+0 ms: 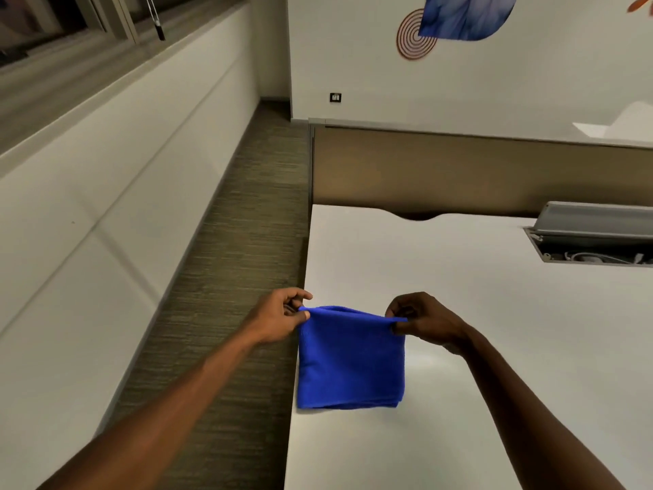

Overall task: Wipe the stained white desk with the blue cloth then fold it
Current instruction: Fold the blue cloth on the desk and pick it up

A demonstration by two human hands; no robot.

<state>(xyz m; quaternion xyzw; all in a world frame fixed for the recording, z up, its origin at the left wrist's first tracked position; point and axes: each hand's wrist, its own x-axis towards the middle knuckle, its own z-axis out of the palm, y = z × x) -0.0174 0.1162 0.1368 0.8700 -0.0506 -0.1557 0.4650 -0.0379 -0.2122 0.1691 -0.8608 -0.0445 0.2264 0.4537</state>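
Observation:
The blue cloth [349,358] lies folded into a rough square at the left edge of the white desk [477,313]. Its far edge is lifted off the surface. My left hand [282,314] pinches the far left corner of the cloth between thumb and fingers. My right hand [420,318] pinches the far right corner the same way. The near edge of the cloth rests flat on the desk. No stain shows on the desk surface around the cloth.
A brown partition panel [459,171] stands along the desk's far side. An open cable tray with a raised grey lid [597,235] sits at the right. Carpeted floor [229,277] runs along the desk's left edge beside a white wall ledge.

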